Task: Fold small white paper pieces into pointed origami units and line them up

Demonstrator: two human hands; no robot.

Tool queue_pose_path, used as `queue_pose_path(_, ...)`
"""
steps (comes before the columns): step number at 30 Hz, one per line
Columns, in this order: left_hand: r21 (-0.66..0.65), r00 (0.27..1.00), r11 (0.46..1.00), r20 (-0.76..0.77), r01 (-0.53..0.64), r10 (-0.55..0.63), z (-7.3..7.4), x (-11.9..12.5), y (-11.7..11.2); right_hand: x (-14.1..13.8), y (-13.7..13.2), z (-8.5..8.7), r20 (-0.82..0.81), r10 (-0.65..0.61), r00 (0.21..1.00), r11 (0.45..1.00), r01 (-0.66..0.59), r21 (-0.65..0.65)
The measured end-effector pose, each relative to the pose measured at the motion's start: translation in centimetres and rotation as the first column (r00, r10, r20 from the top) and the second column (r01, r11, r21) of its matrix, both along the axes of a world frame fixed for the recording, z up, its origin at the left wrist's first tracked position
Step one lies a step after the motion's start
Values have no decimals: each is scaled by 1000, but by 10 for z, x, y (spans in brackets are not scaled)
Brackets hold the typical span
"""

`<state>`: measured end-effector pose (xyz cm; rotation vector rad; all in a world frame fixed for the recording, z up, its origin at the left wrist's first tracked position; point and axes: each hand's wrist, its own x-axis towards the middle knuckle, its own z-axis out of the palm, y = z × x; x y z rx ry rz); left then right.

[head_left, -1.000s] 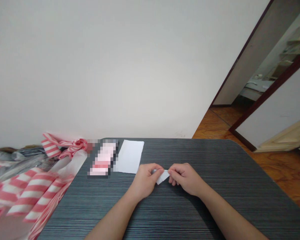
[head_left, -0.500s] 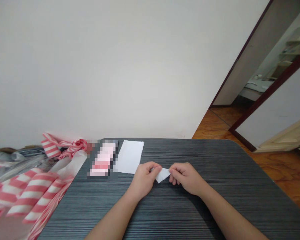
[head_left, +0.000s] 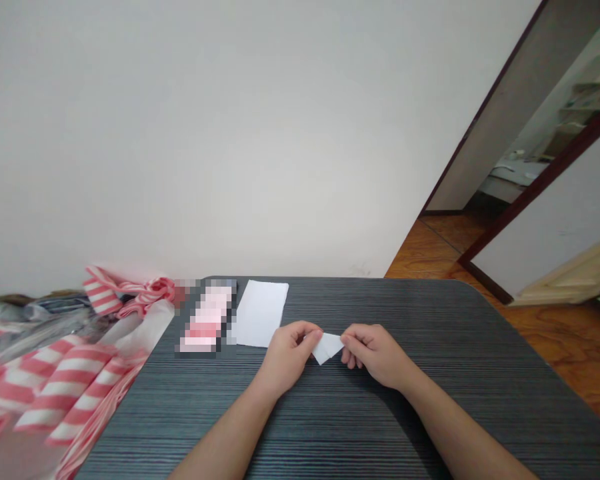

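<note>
The left hand [head_left: 286,357] and right hand [head_left: 375,353] pinch opposite ends of the folded paper piece [head_left: 328,347]. They have parted slightly, exposing more paper. White sheet [head_left: 260,312]: 11 o'clock.

The left forearm [head_left: 225,437] and the right forearm [head_left: 460,433] are stretched forward from the lower edge of the view and angled inward, so that the hands almost meet. The left hand [head_left: 289,355] is curled, with thumb and forefinger pinched together on its inner side. The right hand [head_left: 376,355] is curled likewise, knuckles upward, its fingertips pinched toward the left. Both wrists are bare and held low.
</note>
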<state>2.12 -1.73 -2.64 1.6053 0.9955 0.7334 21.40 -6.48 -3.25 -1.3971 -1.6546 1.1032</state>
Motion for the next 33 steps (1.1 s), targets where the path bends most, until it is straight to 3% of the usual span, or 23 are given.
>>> queue_pose_path(12,-10,999,998,5,-54,54,-2,-3,0,2,2,-3,-84,-40,996,999,38,-26)
queue_pose_path(20,-4,998,1000,58,-11,11,-1,-1,0,4,1,1,-42,-17,999,1000,17,6)
queue_pose_path(25,44,999,998,-13,38,-37,7,-1,-4,2,1,5,-28,1,1000,1000,0,23)
queue_pose_path(33,14,998,998,21,60,-61,6,-2,-2,-2,0,2,-276,22,961,1000,-16,24)
